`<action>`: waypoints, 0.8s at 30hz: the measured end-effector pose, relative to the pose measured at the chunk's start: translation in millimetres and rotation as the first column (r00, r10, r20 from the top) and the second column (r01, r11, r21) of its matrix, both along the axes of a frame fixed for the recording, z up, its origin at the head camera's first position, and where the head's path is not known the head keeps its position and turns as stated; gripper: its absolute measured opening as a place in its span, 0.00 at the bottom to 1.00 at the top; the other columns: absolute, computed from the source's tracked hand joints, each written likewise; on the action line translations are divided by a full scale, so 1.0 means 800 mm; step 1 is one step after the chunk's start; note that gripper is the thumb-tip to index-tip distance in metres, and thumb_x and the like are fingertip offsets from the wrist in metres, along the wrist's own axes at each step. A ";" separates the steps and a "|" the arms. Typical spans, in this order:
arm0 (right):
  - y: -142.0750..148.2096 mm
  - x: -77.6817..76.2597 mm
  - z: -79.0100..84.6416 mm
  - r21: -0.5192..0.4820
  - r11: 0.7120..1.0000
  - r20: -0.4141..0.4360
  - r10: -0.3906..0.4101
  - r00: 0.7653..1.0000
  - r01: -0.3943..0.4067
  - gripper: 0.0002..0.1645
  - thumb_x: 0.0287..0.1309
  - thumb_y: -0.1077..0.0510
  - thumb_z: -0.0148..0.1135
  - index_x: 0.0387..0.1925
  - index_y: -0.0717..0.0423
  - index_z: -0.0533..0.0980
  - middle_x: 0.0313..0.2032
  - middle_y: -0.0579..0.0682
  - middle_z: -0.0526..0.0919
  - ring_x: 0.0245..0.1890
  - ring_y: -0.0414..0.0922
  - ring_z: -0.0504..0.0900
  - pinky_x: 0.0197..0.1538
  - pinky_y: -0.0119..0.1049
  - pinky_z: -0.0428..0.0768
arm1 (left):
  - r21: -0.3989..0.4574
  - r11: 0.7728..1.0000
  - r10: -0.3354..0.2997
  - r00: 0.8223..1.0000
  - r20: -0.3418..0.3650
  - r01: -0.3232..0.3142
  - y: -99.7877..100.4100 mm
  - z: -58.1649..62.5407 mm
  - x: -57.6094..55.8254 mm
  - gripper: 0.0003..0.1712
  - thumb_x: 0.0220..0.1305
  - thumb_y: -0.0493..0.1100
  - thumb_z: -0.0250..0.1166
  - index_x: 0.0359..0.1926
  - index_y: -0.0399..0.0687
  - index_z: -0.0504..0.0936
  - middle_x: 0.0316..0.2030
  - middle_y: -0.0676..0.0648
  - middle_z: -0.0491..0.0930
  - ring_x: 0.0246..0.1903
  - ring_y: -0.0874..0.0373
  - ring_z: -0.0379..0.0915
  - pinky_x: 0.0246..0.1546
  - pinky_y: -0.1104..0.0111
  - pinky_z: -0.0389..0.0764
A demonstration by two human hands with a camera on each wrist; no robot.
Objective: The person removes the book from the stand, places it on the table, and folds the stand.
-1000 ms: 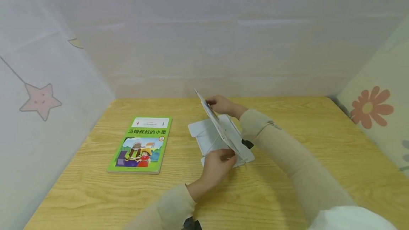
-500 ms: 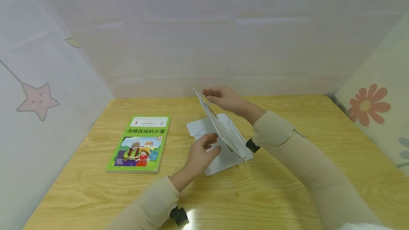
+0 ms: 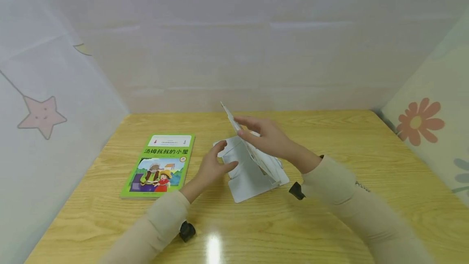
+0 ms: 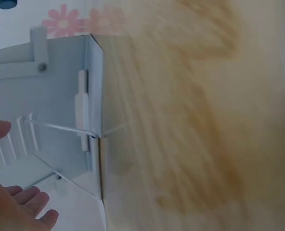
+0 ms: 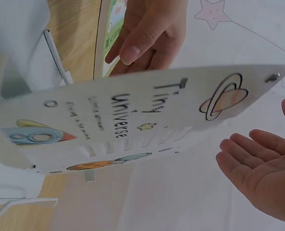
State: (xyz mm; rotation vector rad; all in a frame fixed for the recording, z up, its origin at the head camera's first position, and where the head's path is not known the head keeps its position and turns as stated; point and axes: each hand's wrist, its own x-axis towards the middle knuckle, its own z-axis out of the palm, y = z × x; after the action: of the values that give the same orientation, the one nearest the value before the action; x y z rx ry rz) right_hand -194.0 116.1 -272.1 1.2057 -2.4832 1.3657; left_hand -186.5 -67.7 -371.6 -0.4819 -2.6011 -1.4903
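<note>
A white folding book stand (image 3: 246,179) stands on the table with its panel raised and tilted. The right wrist view shows the panel (image 5: 157,108) printed "Tiny universe", with a rocket and a ringed planet. Wire supports (image 4: 65,127) and a slotted strip show behind it in the left wrist view. My left hand (image 3: 209,165) hovers at the stand's left, fingers and thumb spread, holding nothing. Beside the panel's upper part is my right hand (image 3: 272,139), fingers extended; in its wrist view, the right hand (image 5: 263,168) is apart from the panel.
A green-covered picture book (image 3: 158,170) lies flat on the wooden table (image 3: 253,231), left of the stand. Pale cloth with a printed star (image 3: 43,116) and a flower (image 3: 415,122) hangs around the back and sides.
My left hand has let go of the stand's lower part and drawn back left. The right hand has released the panel's upper edge and come lower and nearer. The panel stays raised.
</note>
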 end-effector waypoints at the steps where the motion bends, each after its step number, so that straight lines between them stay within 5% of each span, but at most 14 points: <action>1: 0.001 0.005 -0.004 0.024 0.999 -0.037 -0.030 0.999 0.031 0.28 0.58 0.53 0.50 0.56 0.65 0.63 0.56 0.55 0.65 0.56 0.46 0.63 0.55 0.41 0.63 | -0.030 1.000 -0.003 1.000 0.011 0.003 -0.001 -0.001 -0.002 0.40 0.47 0.45 0.66 0.59 0.34 0.59 0.56 0.40 0.63 0.55 0.47 0.57 0.52 0.55 0.62; 8: 0.012 0.031 -0.031 0.025 0.993 -0.137 -0.112 0.984 0.117 0.31 0.53 0.55 0.57 0.58 0.59 0.62 0.56 0.52 0.65 0.55 0.47 0.63 0.50 0.44 0.69 | -0.252 0.968 -0.007 1.000 0.022 0.012 -0.002 -0.010 -0.012 0.50 0.42 0.52 0.69 0.61 0.36 0.54 0.58 0.39 0.60 0.56 0.46 0.56 0.52 0.57 0.63; 17: 0.022 0.052 -0.057 0.006 0.988 -0.170 -0.148 0.974 0.151 0.30 0.51 0.54 0.59 0.55 0.62 0.66 0.52 0.55 0.70 0.52 0.49 0.67 0.48 0.44 0.71 | -0.337 0.939 -0.032 0.994 0.105 0.065 -0.007 -0.030 -0.028 0.57 0.37 0.54 0.71 0.61 0.32 0.51 0.56 0.35 0.61 0.53 0.46 0.60 0.50 0.59 0.65; 24: 0.021 0.056 -0.070 -0.118 0.985 -0.096 -0.141 0.985 0.129 0.23 0.50 0.63 0.59 0.49 0.68 0.69 0.47 0.58 0.74 0.48 0.49 0.71 0.44 0.35 0.74 | -0.392 0.913 -0.072 0.991 0.110 0.110 -0.010 -0.044 -0.031 0.56 0.38 0.54 0.70 0.61 0.31 0.51 0.55 0.34 0.62 0.53 0.46 0.60 0.51 0.60 0.64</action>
State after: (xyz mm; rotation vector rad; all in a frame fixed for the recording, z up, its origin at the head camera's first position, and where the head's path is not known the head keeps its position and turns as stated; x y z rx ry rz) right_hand -149.2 133.2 -327.9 1.0374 -2.3368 1.3502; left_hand -211.5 -75.5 -407.0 -0.5896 -3.0064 -1.0180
